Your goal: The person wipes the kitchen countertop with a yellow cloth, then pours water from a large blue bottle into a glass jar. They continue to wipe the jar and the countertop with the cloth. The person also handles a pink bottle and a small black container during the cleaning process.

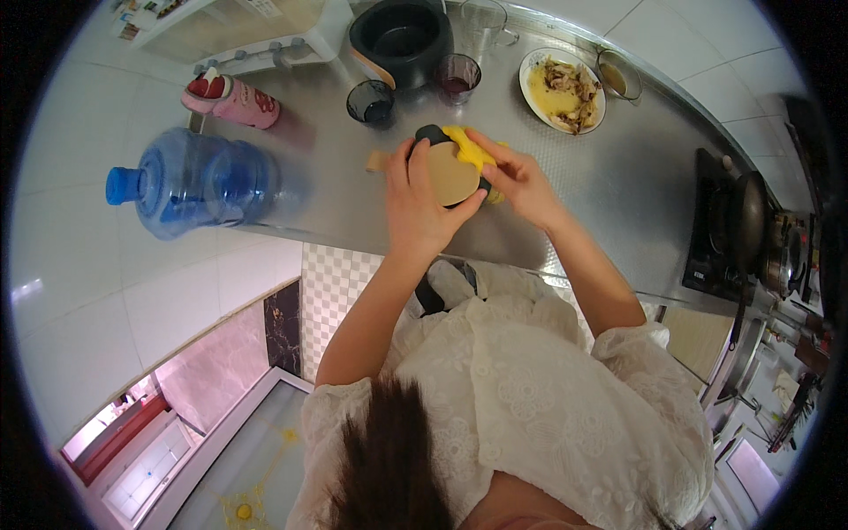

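Above the steel counter [318,165], my left hand [421,192] grips a rounded object [453,175] with a tan disc-shaped face and dark parts at its edge; what it is exactly, I cannot tell. My right hand [513,175] pinches a yellow cloth [472,147] against its right side. A small tan piece [377,161] shows just left of my left hand. Beyond my hands stand a dark glass [371,103], a reddish-brown glass [458,78] and a black pot-like appliance [401,36].
A large blue water bottle [199,182] lies on its side at the left, near a pink container [232,101]. At the back are a clear glass mug [483,25], a plate of food [563,91] and a glass bowl [617,74]. A black cooktop [705,225] with a pan [750,215] stands right.
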Motion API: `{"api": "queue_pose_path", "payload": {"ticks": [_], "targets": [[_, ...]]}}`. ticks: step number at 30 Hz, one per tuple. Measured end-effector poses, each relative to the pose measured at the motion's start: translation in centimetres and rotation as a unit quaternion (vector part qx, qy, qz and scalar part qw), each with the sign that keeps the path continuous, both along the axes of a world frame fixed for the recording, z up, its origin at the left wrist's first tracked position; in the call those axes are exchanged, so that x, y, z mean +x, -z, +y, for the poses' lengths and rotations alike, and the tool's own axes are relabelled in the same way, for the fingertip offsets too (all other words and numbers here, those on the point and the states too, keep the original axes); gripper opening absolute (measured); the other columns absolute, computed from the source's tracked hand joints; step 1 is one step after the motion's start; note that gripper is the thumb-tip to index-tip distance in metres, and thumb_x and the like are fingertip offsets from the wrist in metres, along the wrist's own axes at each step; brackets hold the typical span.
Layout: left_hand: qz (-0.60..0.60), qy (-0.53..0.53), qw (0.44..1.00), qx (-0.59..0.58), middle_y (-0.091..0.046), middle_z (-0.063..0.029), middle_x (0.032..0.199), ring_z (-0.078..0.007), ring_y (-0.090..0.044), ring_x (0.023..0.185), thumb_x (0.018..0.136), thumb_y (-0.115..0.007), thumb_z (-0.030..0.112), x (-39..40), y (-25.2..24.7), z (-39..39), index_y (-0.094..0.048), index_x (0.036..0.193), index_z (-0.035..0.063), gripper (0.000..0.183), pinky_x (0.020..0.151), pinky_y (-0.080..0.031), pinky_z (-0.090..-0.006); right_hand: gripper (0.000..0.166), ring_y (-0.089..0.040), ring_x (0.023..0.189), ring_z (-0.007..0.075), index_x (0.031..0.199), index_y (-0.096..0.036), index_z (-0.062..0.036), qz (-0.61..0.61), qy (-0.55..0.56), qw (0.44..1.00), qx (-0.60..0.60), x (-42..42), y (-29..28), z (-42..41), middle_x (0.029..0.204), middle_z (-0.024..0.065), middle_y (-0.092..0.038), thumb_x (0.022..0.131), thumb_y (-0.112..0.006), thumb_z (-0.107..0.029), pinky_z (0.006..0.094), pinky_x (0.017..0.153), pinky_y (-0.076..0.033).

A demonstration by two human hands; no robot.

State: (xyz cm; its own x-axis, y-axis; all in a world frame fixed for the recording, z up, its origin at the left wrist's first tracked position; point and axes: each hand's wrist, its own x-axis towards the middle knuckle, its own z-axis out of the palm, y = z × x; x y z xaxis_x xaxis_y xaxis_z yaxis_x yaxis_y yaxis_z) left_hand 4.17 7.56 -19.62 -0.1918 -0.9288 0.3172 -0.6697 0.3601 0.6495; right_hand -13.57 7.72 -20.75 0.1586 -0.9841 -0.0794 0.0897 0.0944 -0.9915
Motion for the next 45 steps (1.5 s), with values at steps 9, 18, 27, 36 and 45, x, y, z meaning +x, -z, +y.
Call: {"api": "queue_pose_path", "payload": {"ticks": [9,18,27,36,45], "targets": [[0.016,0.016,0.999,-0.033,-0.044,-0.0219,0.127,-0.0394,-0.047,0.115,0.061,-0.085,0.035,0.2,0.7,-0.8,-0.041,0.129,0.0009,0.087,0.094,-0.042,-0.0458,0.03,-0.06,0.091,0.0084,0.122,-0.061,-0.0003,0.064,-0.134,0.985,0.085,1.0,-0.3,-8.7,0.103,0.0033,-0.068,0.094,-0.056,-0.009,0.0235,0.083,-0.048],[-0.011,-0.006,1.0,-0.008,-0.046,-0.0224,0.126,-0.0384,-0.046,0.117,0.061,-0.083,0.041,0.1,0.5,-0.6,-0.038,0.129,-0.001,0.092,0.097,-0.04,-0.0451,0.029,-0.056,0.11,0.0122,0.12,-0.062,-0.0004,-0.014,-0.051,0.997,0.049,-1.0,0.5,-3.5,0.121,0.0075,-0.062,0.093,-0.058,-0.01,0.0255,0.093,-0.044],[0.001,-0.006,1.0,-0.007,-0.046,-0.0223,0.126,-0.0385,-0.046,0.116,0.06,-0.083,0.034,0.3,0.4,-0.6,-0.036,0.129,-0.0014,0.09,0.097,-0.04,-0.0441,0.034,-0.042,0.131,0.0346,0.117,-0.063,-0.0018,0.317,-0.057,0.903,-0.285,1.4,-3.0,0.8,0.131,0.011,-0.056,0.084,-0.055,-0.002,0.0421,0.107,-0.036],[0.049,-0.031,0.998,0.002,-0.043,-0.0242,0.129,-0.0409,-0.044,0.118,0.061,-0.083,0.036,-0.2,0.9,-0.4,-0.022,0.141,-0.0028,0.108,0.098,-0.038,-0.0459,0.034,-0.041,0.131,0.0332,0.117,-0.063,-0.0048,0.383,-0.124,0.851,-0.337,2.0,-4.0,-1.3,0.128,0.0077,-0.058,0.084,-0.055,-0.008,0.0432,0.107,-0.036],[0.025,-0.032,0.999,0.028,-0.042,-0.0228,0.129,-0.04,-0.044,0.118,0.06,-0.086,0.036,-0.5,-0.2,-0.3,-0.023,0.141,-0.001,0.109,0.098,-0.039,-0.0455,0.027,-0.061,0.102,0.0186,0.111,-0.059,-0.0004,-0.226,0.268,0.923,0.157,-2.0,2.1,2.9,0.116,0.0096,-0.062,0.1,-0.042,-0.017,0.0339,0.087,-0.05]]}}
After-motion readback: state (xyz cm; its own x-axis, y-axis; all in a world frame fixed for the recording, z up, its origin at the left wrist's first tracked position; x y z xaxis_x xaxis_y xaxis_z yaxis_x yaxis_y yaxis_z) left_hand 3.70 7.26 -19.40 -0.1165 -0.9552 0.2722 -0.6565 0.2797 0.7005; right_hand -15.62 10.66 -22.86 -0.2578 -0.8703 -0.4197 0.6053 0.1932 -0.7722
